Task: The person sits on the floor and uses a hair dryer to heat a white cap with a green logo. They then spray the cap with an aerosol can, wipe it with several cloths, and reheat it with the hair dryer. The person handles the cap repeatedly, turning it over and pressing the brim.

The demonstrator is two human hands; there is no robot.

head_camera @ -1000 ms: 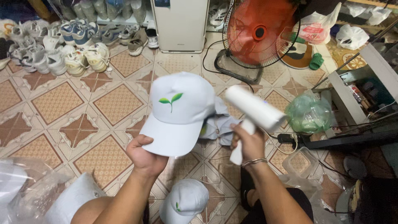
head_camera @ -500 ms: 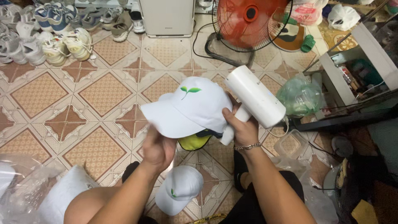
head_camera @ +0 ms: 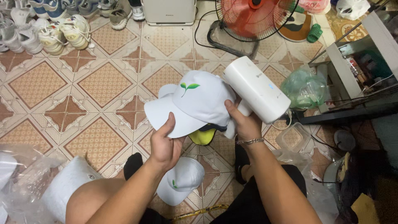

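My left hand (head_camera: 165, 143) grips the brim of a white cap (head_camera: 195, 103) with a small green leaf emblem, held over the tiled floor. My right hand (head_camera: 244, 122) holds a white hair dryer (head_camera: 256, 89) by its handle, its barrel lying against the cap's right side and pointing up-left. A yellow object (head_camera: 202, 137) shows just under the cap. A second white cap (head_camera: 182, 179) with the same emblem lies on the floor between my legs.
Several sneakers (head_camera: 54, 29) line the top left. A red floor fan (head_camera: 253, 16) and a white appliance (head_camera: 169, 11) stand at the top. A green plastic bag (head_camera: 304, 88) and a metal shelf (head_camera: 356, 70) are at right. Clear plastic wrapping (head_camera: 29, 182) lies at bottom left.
The cap has been lowered and turned so that its brim points left toward my left hand. The hair dryer has stayed against the cap's right side. The view has tilted down.
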